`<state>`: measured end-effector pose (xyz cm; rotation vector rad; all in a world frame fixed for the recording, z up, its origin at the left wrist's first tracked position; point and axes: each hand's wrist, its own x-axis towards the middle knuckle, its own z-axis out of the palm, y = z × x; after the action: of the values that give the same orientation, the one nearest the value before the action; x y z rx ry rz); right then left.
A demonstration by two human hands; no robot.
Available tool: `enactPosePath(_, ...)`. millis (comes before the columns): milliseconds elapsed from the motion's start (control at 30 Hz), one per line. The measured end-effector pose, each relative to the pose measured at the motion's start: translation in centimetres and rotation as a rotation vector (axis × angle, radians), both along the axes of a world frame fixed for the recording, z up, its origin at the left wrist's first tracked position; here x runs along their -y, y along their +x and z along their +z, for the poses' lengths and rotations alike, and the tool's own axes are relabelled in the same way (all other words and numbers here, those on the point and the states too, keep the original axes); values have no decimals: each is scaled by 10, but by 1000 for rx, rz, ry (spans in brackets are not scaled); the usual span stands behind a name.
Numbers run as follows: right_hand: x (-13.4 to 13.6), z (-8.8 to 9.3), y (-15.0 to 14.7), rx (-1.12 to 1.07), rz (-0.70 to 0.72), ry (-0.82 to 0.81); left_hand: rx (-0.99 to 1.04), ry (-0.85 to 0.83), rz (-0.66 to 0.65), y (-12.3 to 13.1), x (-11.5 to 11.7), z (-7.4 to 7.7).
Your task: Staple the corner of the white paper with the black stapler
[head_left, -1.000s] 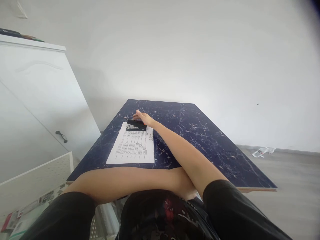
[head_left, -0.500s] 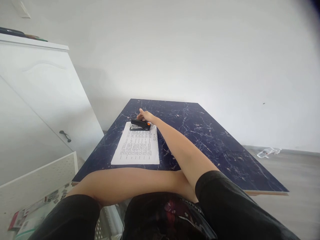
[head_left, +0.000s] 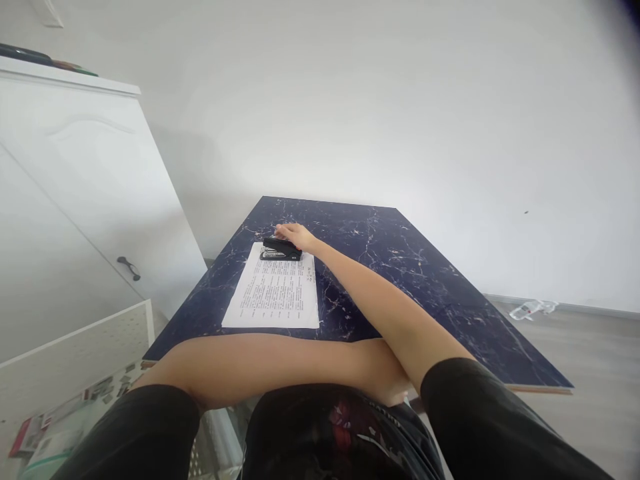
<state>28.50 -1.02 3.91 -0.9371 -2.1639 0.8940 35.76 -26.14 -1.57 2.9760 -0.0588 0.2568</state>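
White cabinet (head_left: 70,180) beside pale wall (head_left: 360,100)

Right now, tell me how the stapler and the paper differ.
The stapler is mainly black; the paper is white with dark text. The stapler is small and bulky, while the paper is larger and flat. The stapler sits across the paper's far end; the paper lies on the blue table. Both are near the right hand.
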Motion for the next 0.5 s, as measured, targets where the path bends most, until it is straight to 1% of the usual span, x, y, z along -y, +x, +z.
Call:
enactPosePath(67, 21, 0, 0, 107, 75, 114, -10, -24, -16, 1, 1, -2)
enactPosePath(100, 30, -1, -1, 170, 79, 169, -17, -31, -16, 1, 2, -3)
enactPosePath(200, 46, -3, -3, 356, 13, 304, -44, -37, -52, 0, 3, -2)
enactPosePath(300, 44, -4, -4, 433, -18, 326, -44, -27, -55, -1, 3, -1)
enactPosePath(500, 35, -3, -1, 408, -7, 289, -30, 12, -61, -2, 3, -3)
